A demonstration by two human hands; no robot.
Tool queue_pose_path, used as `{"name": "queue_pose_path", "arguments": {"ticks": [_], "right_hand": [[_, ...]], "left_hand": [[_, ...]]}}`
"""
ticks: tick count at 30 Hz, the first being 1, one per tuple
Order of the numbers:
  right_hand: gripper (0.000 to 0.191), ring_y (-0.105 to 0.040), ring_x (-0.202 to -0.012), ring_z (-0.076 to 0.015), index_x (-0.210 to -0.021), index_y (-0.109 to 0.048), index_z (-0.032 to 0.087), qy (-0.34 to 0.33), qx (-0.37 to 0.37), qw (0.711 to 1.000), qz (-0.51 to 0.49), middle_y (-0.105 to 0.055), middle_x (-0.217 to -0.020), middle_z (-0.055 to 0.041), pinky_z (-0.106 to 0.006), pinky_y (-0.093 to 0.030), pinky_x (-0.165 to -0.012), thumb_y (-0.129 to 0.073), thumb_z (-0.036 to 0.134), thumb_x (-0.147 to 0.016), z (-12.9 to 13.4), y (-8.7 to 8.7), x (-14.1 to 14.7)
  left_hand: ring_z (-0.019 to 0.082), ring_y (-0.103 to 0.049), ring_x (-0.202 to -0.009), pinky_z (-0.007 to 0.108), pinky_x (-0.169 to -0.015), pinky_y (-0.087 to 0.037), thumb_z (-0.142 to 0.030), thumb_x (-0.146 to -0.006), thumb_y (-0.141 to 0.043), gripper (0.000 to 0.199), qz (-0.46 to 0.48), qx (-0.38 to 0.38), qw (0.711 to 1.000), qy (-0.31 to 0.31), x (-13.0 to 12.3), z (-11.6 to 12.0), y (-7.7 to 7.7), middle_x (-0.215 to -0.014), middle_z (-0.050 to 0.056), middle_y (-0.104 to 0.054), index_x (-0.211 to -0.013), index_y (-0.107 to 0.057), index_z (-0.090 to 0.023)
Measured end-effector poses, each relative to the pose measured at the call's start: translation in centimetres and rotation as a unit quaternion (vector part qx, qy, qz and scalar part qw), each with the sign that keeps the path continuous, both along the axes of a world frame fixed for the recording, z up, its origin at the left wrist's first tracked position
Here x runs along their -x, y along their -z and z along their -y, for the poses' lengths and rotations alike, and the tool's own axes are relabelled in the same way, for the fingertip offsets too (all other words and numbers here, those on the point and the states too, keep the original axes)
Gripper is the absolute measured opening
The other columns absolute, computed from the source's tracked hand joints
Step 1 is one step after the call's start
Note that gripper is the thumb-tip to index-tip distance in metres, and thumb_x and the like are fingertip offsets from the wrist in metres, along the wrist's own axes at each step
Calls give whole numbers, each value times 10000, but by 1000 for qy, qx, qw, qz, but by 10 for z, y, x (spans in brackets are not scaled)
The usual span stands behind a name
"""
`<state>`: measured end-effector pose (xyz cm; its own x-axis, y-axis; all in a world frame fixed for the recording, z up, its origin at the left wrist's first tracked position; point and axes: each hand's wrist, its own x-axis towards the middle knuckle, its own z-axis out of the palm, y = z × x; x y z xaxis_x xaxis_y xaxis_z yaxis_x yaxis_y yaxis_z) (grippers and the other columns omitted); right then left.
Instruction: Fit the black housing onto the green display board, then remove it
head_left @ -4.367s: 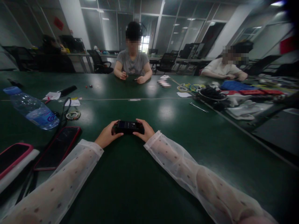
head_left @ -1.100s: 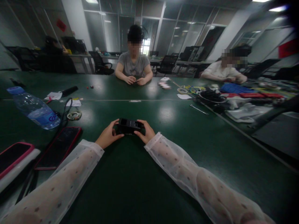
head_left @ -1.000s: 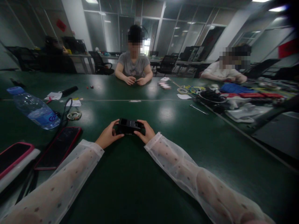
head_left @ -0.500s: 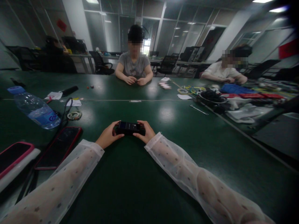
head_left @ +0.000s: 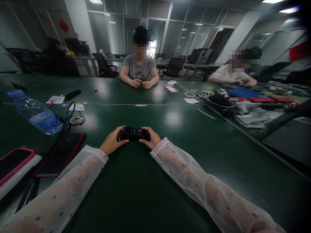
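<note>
A small black device with a lit screen is held level between both hands, low over the green table or resting on it; I cannot tell which. My left hand grips its left end, thumb along the near edge and fingers behind. At the right end, my right hand holds it the same way. The fingers partly cover both ends. Sheer white dotted sleeves cover both forearms.
To the left lie a water bottle, a red-edged phone and a pink-cased phone. A wrench lies right, before piled cables and bags. One person sits opposite, another at the far right.
My hands and the black device stay in almost the same place. Across the table, the person at the far right has shifted their head and hands slightly.
</note>
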<state>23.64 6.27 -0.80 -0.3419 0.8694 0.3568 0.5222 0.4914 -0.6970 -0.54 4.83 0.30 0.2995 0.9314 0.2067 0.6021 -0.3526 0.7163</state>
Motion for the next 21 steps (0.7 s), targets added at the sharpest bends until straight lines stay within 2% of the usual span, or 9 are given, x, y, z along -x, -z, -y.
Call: {"name": "queue_pose_path", "arguments": {"ticks": [4, 8, 12, 15, 18, 21], "right_hand": [[518, -605, -1008, -240, -1122, -469, 214, 29, -15, 999, -31, -610, -1068, -79, -443, -478, -896, -719, 213, -668, 4, -5, 3], [501, -606, -980, -228, -1153, -435, 232, 53, -54, 993, -93, -587, -1084, -74, -422, -497, -872, -679, 286, -719, 6, -7, 2], [498, -593, -979, -228, -1189, -404, 211, 124, -103, 977, -140, -553, -1105, -97, -410, -504, -856, -627, 338, -762, 1, -1, -1], [500, -586, -956, -238, -1179, -410, 181, 185, -117, 966, -140, -548, -1092, -116, -421, -501, -842, -623, 349, -758, -6, 6, -6], [487, -579, -934, -254, -1147, -430, 152, 219, -93, 965, -109, -562, -1046, -126, -456, -485, -848, -633, 318, -737, -13, 14, -10], [477, -563, -940, -272, -1116, -460, 145, 238, -64, 967, -68, -568, -1022, -121, -483, -468, -858, -649, 295, -705, -16, 19, -12]], "left_hand": [[140, -548, -586, 267, -527, -429, -376, -744, -673, 681, 1, 11, 1000, -11, 0, -1, 2, -996, 93, -609, -1318, -355, -194], [142, -541, -557, 258, -509, -408, -363, -762, -652, 622, 1, 28, 1000, -13, -1, 0, 0, -834, 47, -622, -1289, -383, -172], [138, -544, -580, 257, -518, -417, -342, -780, -634, 556, 4, 35, 999, -4, -1, 1, -4, -895, 52, -625, -1270, -410, -203], [129, -540, -590, 260, -527, -428, -341, -777, -641, 553, 14, 39, 999, -2, -1, 1, -5, -1009, 79, -617, -1263, -414, -207], [123, -536, -585, 260, -527, -428, -337, -769, -649, 547, 22, 37, 999, -1, 0, 1, -3, -1031, 81, -613, -1250, -424, -207], [122, -529, -571, 255, -523, -419, -328, -765, -657, 545, 21, 36, 999, -4, -1, 1, -3, -951, 63, -628, -1242, -432, -195]]}}
